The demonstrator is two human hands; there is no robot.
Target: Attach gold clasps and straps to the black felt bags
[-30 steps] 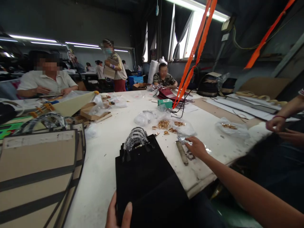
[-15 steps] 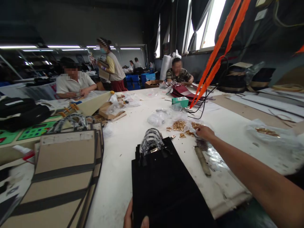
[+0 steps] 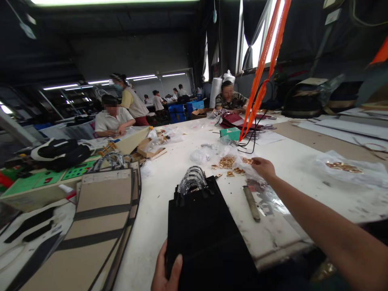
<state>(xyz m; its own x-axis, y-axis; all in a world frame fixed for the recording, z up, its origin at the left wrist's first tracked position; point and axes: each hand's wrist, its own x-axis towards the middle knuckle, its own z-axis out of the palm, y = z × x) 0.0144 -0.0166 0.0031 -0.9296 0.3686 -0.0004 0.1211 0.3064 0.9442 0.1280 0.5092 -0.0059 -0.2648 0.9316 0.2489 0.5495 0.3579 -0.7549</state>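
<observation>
My left hand (image 3: pixel 166 271) grips the near left edge of a stack of black bags (image 3: pixel 203 230) lying on the white table (image 3: pixel 169 178), thumb on top. Their plastic-wrapped handles (image 3: pixel 192 180) point away from me. My right hand (image 3: pixel 263 166) reaches far across the table to a scatter of small gold metal fittings (image 3: pixel 232 163) on clear plastic, its fingers curled down among them; what they pinch is too small to see. A dull metal rod-like tool (image 3: pixel 251 203) lies between the bags and my right arm.
A stack of tan bags with dark straps (image 3: pixel 100 218) lies at my left. Another bag of gold fittings (image 3: pixel 344 166) lies at the right. A teal box (image 3: pixel 229 133), orange straps (image 3: pixel 261 68) and cables stand beyond. Several people work at the far side.
My right hand moved from beside the tool forward to the gold fittings. The view swung right and up; my left hand kept hold of the black bags.
</observation>
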